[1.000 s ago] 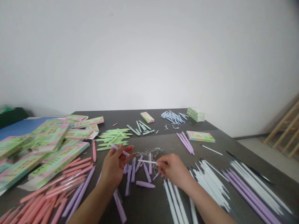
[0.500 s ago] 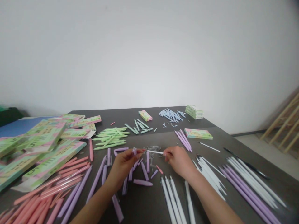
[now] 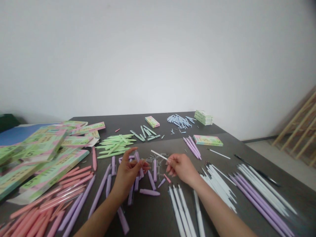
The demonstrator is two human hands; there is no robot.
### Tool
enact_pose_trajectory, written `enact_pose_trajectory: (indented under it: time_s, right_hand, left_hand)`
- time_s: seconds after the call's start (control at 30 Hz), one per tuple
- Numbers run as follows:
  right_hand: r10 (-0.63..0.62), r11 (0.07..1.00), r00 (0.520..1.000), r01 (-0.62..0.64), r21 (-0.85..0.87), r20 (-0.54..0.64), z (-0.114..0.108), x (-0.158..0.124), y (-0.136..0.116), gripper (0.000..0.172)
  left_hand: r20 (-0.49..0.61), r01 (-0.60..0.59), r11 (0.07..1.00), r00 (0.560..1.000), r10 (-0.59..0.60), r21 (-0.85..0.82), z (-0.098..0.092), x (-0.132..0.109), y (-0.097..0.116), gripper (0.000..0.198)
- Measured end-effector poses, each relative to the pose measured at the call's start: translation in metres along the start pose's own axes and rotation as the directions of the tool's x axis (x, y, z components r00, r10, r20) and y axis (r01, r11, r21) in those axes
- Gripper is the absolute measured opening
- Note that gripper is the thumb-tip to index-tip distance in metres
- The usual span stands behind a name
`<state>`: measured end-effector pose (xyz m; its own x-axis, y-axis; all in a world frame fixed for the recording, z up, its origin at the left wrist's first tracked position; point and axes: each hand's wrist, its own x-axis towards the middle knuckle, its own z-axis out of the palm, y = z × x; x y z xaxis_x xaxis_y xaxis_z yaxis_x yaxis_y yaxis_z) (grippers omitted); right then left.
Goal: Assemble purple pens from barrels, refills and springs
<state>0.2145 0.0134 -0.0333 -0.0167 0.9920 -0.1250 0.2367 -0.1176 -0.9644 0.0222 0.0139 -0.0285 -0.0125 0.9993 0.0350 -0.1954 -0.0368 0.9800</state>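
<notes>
My left hand holds a short purple pen barrel between thumb and fingers, its index finger raised off it. In my right hand, a white pen refill is pinched and points up to the left. Its far end is apart from the barrel. On the table between and behind the hands lie small metal springs. Around the left hand are several loose purple pen parts. A small pink piece lies just below the right hand.
White refills and long purple barrels lie on the right, white pens in front. Pink pen parts and printed boxes crowd the left. Green barrels, blue pieces and stacked boxes are farther back.
The refill's tip has moved away from my left hand and now tilts upward. My left hand's index finger has lifted, and the purple barrel is tipped in its grip.
</notes>
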Motion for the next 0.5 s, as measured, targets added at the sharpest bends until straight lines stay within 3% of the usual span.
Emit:
enact_pose_trajectory:
  time_s: [0.1, 0.27, 0.4, 0.5]
  right_hand:
    - [0.094, 0.957, 0.993, -0.111, 0.269, 0.076, 0.026, -0.005, 0.0, 0.023]
    - [0.159, 0.762, 0.965, -0.254, 0.596, 0.208, 0.064, -0.022, -0.006, 0.026]
    - [0.238, 0.58, 0.942, -0.332, 0.744, 0.235, 0.079, -0.029, -0.01, 0.011]
    - [0.264, 0.499, 0.93, -0.359, 0.789, 0.256, 0.082, -0.03, -0.011, 0.008]
  left_hand:
    - [-0.026, 0.0, 0.999, 1.0, -0.001, -0.042, 0.007, -0.004, -0.002, 0.055]
    - [-0.082, -0.08, 0.993, 0.994, 0.073, -0.089, 0.023, -0.018, 0.001, 0.048]
    - [-0.138, -0.103, 0.992, 0.986, 0.093, -0.07, 0.031, -0.024, 0.003, 0.048]
    - [-0.148, -0.093, 0.994, 0.986, 0.083, -0.058, 0.033, -0.023, 0.003, 0.049]
